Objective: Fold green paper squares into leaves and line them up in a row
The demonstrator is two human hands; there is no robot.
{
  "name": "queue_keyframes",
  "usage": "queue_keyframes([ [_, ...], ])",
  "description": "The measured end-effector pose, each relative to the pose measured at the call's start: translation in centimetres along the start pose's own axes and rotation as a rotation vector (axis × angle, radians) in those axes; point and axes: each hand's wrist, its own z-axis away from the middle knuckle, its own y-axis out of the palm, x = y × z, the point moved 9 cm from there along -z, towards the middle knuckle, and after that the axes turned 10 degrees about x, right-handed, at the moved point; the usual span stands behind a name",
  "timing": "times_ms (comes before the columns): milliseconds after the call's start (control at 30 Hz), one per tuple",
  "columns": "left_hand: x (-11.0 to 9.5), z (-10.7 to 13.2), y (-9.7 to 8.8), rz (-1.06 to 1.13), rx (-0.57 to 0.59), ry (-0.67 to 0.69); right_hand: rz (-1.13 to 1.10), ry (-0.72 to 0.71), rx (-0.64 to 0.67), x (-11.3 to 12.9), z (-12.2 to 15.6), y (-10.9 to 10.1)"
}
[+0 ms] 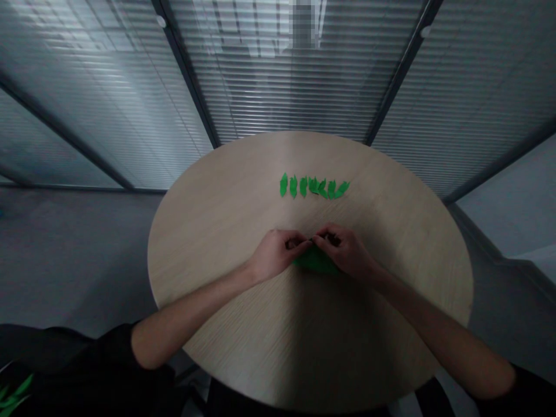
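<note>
Both my hands meet over the middle of the round table, pinching the upper edge of a thin green sheet (pixel 317 260); whether it is paper or cloth I cannot tell. My left hand (pixel 280 252) holds it with thumb and forefinger at the left of that edge. Close beside it, nearly touching, my right hand (pixel 345 246) grips the same edge, fingers curled. A small dark spot shows between the fingertips, too small to make out. Beyond the hands lies a row of several small green leaf-shaped pieces (pixel 303 186), some on the right overlapping or leaning.
The round wooden table (pixel 217 197) stands before glass panels with blinds (pixel 286 98). In the lower left corner, below the table's edge, more green strips (pixel 17 394) show against something dark. My shadow falls over the near part of the tabletop.
</note>
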Motion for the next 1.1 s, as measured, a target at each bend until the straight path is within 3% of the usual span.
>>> queue_keyframes([
  [133, -0.6, 0.6, -1.0, -0.311, -0.114, 0.026, 0.163, -0.026, -0.043, -0.2, -0.5, -0.1],
  [233, -2.3, 1.8, -1.4, -0.454, -0.277, 0.186, 0.267, -0.031, -0.045, -0.3, -0.8, 0.1],
  [267, -3.0, 2.3, -1.1, -0.489, -0.31, 0.251, 0.288, -0.029, -0.039, -0.4, -0.9, 0.2],
  [367, -4.8, 3.1, 1.6, -0.595, -0.244, 0.434, 0.315, -0.019, -0.016, -0.8, -1.0, 0.4],
  [467, -5.5, 3.6, 4.1, -0.657, -0.172, 0.495, 0.316, -0.023, 0.005, -0.9, -1.1, 0.5],
  [667, -5.0, 3.4, 6.0, -0.768, -0.085, 0.443, 0.326, -0.046, -0.001, -0.7, -1.2, 0.5],
  [1100, -4.6, 3.8, 6.3, -0.861, 0.002, 0.29, 0.333, -0.066, 0.015, -0.8, -1.2, 0.8],
])
